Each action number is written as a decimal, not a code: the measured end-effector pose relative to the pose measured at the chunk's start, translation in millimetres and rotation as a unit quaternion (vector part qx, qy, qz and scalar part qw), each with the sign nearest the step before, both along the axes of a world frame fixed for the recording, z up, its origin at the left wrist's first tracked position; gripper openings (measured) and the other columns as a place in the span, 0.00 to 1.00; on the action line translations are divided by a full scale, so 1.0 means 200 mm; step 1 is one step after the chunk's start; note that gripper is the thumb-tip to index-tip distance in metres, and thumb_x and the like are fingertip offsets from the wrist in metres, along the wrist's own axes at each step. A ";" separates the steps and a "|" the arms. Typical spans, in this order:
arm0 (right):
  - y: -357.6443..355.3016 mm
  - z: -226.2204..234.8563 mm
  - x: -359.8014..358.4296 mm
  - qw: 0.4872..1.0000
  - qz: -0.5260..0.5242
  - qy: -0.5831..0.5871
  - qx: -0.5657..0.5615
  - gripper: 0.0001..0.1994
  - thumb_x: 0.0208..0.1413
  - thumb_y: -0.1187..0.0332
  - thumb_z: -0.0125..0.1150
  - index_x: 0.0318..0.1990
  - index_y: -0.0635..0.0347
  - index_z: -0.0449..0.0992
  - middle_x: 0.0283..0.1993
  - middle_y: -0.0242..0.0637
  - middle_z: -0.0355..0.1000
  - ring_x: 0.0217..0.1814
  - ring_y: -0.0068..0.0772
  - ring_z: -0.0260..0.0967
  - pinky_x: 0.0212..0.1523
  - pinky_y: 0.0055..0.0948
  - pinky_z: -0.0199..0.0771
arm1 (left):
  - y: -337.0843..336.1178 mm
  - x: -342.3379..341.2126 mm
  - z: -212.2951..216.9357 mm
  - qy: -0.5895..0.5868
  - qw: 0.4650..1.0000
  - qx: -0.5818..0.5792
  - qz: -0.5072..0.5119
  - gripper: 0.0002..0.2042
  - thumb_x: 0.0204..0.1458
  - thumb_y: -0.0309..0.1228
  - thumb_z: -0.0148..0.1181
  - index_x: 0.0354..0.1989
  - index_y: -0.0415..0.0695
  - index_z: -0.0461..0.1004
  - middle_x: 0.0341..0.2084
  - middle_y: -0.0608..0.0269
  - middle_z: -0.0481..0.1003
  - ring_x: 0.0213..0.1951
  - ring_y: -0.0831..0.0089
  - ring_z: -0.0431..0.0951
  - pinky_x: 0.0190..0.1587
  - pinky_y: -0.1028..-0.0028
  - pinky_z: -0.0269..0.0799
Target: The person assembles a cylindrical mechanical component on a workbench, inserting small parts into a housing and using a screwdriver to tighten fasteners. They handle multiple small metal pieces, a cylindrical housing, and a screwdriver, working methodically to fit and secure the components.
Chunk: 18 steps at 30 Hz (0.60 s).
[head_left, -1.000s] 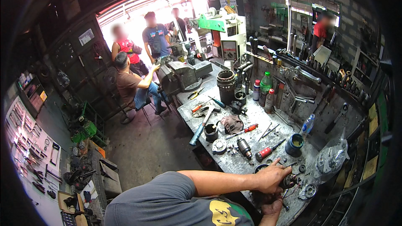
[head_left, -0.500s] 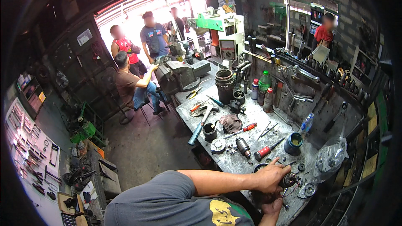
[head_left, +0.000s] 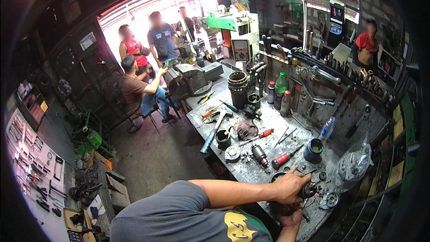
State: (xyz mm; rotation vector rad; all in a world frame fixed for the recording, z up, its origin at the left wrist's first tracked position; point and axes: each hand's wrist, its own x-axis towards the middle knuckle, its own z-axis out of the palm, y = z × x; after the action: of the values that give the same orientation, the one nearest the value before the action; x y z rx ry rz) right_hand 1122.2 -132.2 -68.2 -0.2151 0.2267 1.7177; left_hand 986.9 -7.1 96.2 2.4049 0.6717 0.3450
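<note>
My left hand (head_left: 290, 187) reaches across the bench with its fingers closed round a dark, round metal motor part (head_left: 308, 190), index finger stretched out over it. Just below, my right hand (head_left: 292, 218) is closed, fingers curled, close under the left one; what it grips is hidden. Beside the hands lie a silver round metal end cover (head_left: 329, 200) and small loose parts. A red-handled screwdriver (head_left: 282, 160) and a motor armature (head_left: 259, 154) rest a little farther off. A dark round ring (head_left: 278, 176) shows partly behind my left wrist.
On the metal workbench (head_left: 208, 123) are a blue tub (head_left: 313, 149), a bagged metal part (head_left: 351, 163), a hammer (head_left: 214, 133), bottles (head_left: 281, 86) and a large vise (head_left: 190, 78). Wrenches (head_left: 324, 77) hang behind. A seated person (head_left: 134, 83) and several standing people are beyond.
My hands stay in about the same place on the motor part. The view has shifted slightly. At the far right, the person in red has turned and stands more upright.
</note>
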 end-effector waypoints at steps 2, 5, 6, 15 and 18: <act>0.00 -0.01 0.01 0.999 -0.011 -0.022 -0.036 0.21 0.71 0.59 0.60 0.64 0.61 0.80 0.63 0.49 0.81 0.65 0.49 0.78 0.71 0.54 0.76 | 0.00 0.00 0.00 0.001 1.000 0.008 0.000 0.49 0.43 0.37 0.80 0.73 0.29 0.62 0.57 0.36 0.80 0.67 0.43 0.77 0.84 0.41 0.45; -0.02 -0.04 0.03 0.999 -0.008 -0.027 -0.036 0.21 0.70 0.63 0.60 0.64 0.66 0.79 0.61 0.50 0.81 0.61 0.51 0.79 0.66 0.54 0.79 | 0.01 0.00 -0.02 0.023 0.999 0.027 -0.008 0.49 0.44 0.41 0.80 0.74 0.32 0.63 0.56 0.38 0.81 0.66 0.43 0.78 0.83 0.41 0.46; -0.02 -0.06 0.03 0.999 -0.002 0.030 -0.029 0.18 0.67 0.64 0.62 0.58 0.64 0.81 0.54 0.48 0.82 0.56 0.49 0.80 0.63 0.53 0.80 | 0.01 0.00 -0.02 0.032 0.999 0.037 -0.010 0.47 0.45 0.42 0.80 0.72 0.34 0.65 0.55 0.39 0.81 0.65 0.44 0.79 0.82 0.41 0.48; -0.04 -0.18 0.03 0.997 0.007 -0.042 0.068 0.19 0.63 0.64 0.57 0.52 0.69 0.85 0.53 0.49 0.85 0.56 0.51 0.83 0.67 0.50 0.81 | 0.02 0.02 0.03 0.035 0.998 0.048 -0.008 0.37 0.48 0.47 0.81 0.60 0.37 0.69 0.52 0.39 0.80 0.63 0.41 0.78 0.81 0.40 0.50; -0.04 -0.18 0.02 0.998 -0.003 -0.062 0.033 0.18 0.64 0.64 0.57 0.51 0.68 0.85 0.52 0.50 0.85 0.55 0.50 0.84 0.65 0.49 0.83 | 0.02 0.02 0.05 0.041 0.999 0.027 -0.006 0.35 0.48 0.45 0.81 0.57 0.38 0.69 0.49 0.44 0.80 0.61 0.43 0.79 0.81 0.39 0.49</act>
State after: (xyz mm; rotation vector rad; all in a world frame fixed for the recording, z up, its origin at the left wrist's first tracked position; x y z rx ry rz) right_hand 1126.3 -140.6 -104.0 -0.2703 0.0784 1.6967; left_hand 991.0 -3.3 105.9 2.4841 0.6933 0.2628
